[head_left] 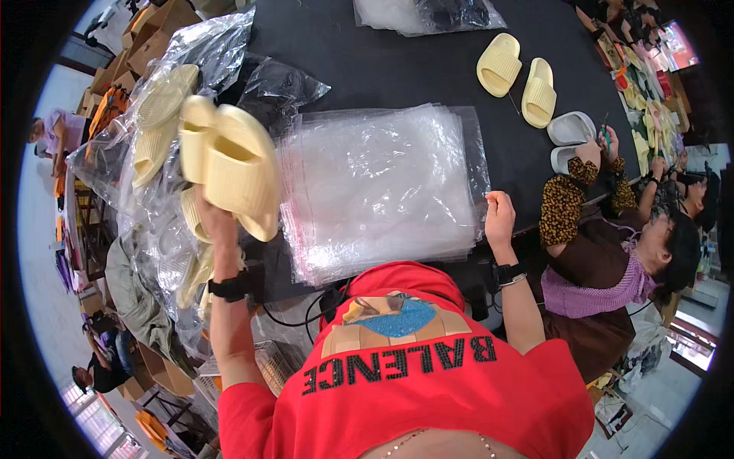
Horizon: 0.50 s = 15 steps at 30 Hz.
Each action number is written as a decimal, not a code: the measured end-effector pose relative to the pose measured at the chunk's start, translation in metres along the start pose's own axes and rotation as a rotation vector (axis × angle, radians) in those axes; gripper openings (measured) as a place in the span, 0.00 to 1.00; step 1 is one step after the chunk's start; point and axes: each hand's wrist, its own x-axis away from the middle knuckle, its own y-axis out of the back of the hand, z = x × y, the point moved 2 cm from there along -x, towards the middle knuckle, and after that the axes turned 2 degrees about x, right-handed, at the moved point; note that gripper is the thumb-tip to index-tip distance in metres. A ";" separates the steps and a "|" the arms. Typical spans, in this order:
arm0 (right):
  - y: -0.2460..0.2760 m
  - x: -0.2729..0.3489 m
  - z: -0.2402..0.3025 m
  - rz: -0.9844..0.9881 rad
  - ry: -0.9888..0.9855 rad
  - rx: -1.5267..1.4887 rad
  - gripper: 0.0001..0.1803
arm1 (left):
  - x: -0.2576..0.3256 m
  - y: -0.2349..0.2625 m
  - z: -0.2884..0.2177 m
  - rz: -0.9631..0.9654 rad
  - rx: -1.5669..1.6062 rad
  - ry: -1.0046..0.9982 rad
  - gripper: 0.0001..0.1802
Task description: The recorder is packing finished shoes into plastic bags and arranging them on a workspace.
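A pair of pale yellow slide slippers (pixel 243 180) is lifted at the left of the table, soles together side by side. My left hand (pixel 218 218) is closed round their lower part, and its fingers are mostly hidden behind them. In front of me lies a stack of clear plastic bags (pixel 382 183). Beside the stack's right edge, my right hand (pixel 500 218) has its fingers curled together at the bag edge. Whether a bag edge is pinched in them is too small to tell.
Bagged yellow slippers (pixel 153 157) pile up at the left. More yellow slippers (pixel 499 65) lie at the far right of the black table (pixel 329 46). On the right a co-worker (pixel 589 260) handles grey slippers (pixel 571 128). Further plastic bags (pixel 428 15) sit at the back.
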 end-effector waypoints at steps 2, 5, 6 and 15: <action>0.001 0.002 0.010 -0.004 0.034 -0.014 0.05 | -0.013 0.011 -0.032 -0.025 -0.018 -0.113 0.14; -0.013 0.006 0.028 0.032 0.079 -0.087 0.06 | -0.011 -0.009 -0.085 0.010 -0.219 -0.302 0.13; -0.019 0.009 0.026 0.039 0.061 -0.088 0.06 | -0.009 -0.030 -0.100 0.016 -0.290 -0.340 0.13; -0.034 0.041 0.025 0.345 -0.508 -0.609 0.22 | 0.095 -0.228 0.010 0.835 -0.733 -0.410 0.10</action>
